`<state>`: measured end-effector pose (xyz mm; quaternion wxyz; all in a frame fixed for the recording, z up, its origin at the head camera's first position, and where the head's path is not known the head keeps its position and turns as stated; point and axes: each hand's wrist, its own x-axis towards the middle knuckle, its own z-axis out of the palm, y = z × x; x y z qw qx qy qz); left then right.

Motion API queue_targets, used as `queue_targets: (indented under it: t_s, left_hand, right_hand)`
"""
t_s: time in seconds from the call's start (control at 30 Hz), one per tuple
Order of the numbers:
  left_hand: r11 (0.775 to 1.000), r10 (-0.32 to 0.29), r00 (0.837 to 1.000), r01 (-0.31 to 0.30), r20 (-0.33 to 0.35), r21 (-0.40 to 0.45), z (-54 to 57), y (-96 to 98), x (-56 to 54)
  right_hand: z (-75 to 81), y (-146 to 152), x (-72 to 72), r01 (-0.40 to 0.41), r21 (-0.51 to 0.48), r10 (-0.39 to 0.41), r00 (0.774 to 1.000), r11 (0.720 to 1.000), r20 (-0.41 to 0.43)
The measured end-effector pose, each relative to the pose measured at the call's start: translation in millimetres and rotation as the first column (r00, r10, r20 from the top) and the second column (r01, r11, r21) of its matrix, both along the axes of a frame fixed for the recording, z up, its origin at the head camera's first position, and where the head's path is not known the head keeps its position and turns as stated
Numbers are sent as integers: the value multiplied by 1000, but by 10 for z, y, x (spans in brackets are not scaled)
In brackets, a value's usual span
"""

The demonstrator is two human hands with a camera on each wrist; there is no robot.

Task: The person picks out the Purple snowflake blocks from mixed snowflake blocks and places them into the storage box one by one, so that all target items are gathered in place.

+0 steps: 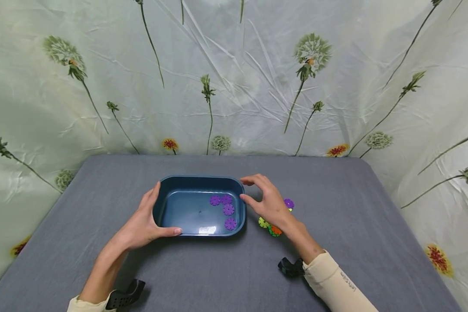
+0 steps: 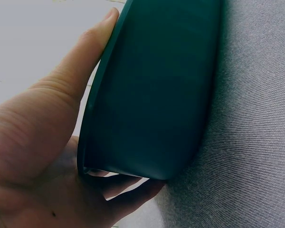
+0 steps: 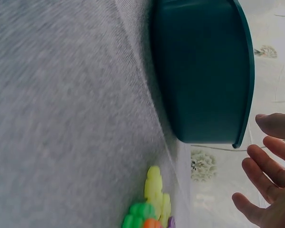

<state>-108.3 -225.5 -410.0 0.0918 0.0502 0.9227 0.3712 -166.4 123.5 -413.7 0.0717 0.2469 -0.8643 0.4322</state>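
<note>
A dark blue rectangular plastic tub (image 1: pixel 183 210) stands on the grey cloth, with several purple notched discs (image 1: pixel 228 209) lying flat at its right end. My left hand (image 1: pixel 140 221) holds the tub's left end, the thumb along the near rim and the other fingers round the end wall, as the left wrist view also shows. Beside the right end is my right hand (image 1: pixel 273 203), fingers loosely bent and spread. In the right wrist view its fingers (image 3: pixel 263 175) are apart from the tub wall (image 3: pixel 204 71) and hold nothing.
Right of the tub, partly under my right forearm, lies a small group of notched discs: yellow (image 1: pixel 263 222), orange (image 1: pixel 275 229), green and purple (image 1: pixel 289 203). The grey-covered table (image 1: pixel 218 273) ends at a dandelion-patterned curtain (image 1: pixel 242 95) behind and at both sides.
</note>
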Motion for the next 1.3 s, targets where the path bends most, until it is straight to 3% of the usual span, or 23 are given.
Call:
queue_targets:
  t_s: [0.93, 1.3]
  left_hand:
    - [1000, -7, 1000, 7, -6, 9, -4, -9, -21]
    - [1000, -11, 1000, 11, -10, 13, 3, -29, -27]
  right_hand:
    - [-192, 532, 14, 40, -11, -40, 998, 999, 56]
    - [-250, 592, 28, 34, 105, -45, 994, 994, 100]
